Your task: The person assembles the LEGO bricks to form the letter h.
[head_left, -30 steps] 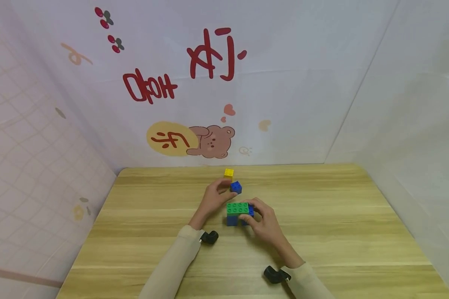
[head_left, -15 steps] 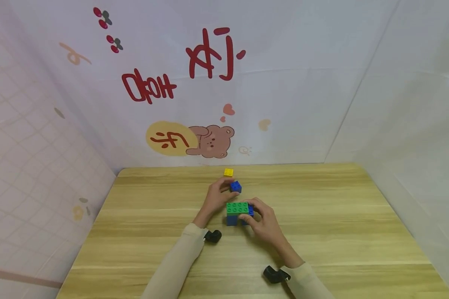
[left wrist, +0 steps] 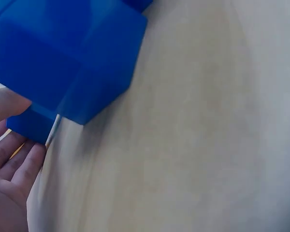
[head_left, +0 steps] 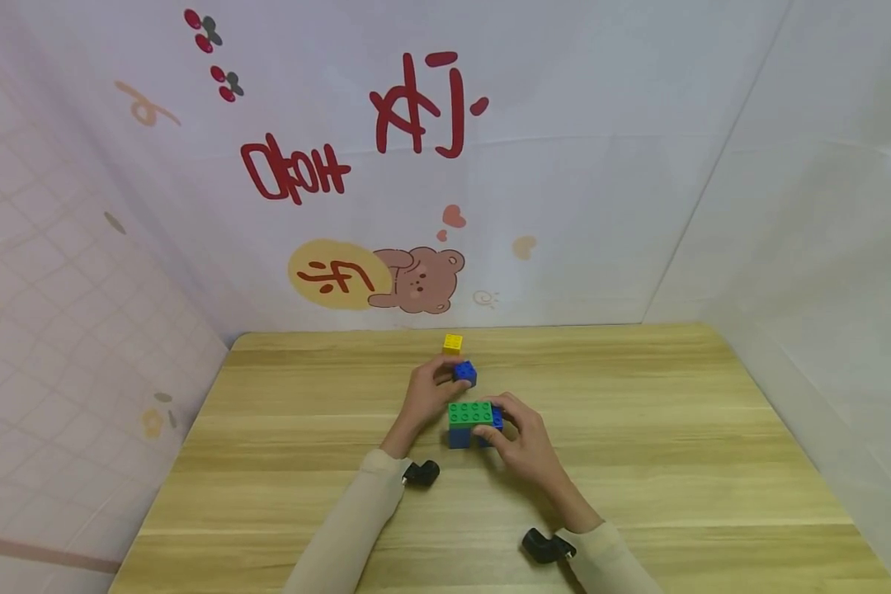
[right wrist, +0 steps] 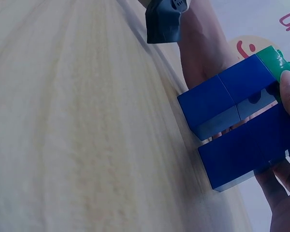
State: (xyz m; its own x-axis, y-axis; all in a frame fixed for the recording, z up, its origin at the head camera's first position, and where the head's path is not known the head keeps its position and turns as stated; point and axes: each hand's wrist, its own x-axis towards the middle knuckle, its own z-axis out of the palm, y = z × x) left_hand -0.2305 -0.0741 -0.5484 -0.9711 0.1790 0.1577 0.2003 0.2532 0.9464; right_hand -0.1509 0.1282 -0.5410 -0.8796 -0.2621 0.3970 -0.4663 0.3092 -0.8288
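A small blue building brick [head_left: 465,374] with studs on top sits between the thumb and fingers of my left hand [head_left: 425,396], which pinches it. The left wrist view shows this blue brick [left wrist: 31,126] low at the left, partly behind a nearer blue stack. Just nearer to me is a block structure: a green brick [head_left: 470,412] laid across two blue columns [right wrist: 229,96]. My right hand [head_left: 525,440] grips its right side, thumb on the near face and fingers behind. A blue studded top [head_left: 498,417] shows beside the green brick.
A yellow brick [head_left: 453,343] stands beyond the left hand, near the back edge of the wooden table [head_left: 638,429]. Printed white sheeting [head_left: 579,190] rises behind and at both sides. A black wrist device [head_left: 421,473] sits on each sleeve.
My left forearm has shifted slightly to the right, and the small blue brick has turned a little in the fingers. The right hand and the block structure stay in place.
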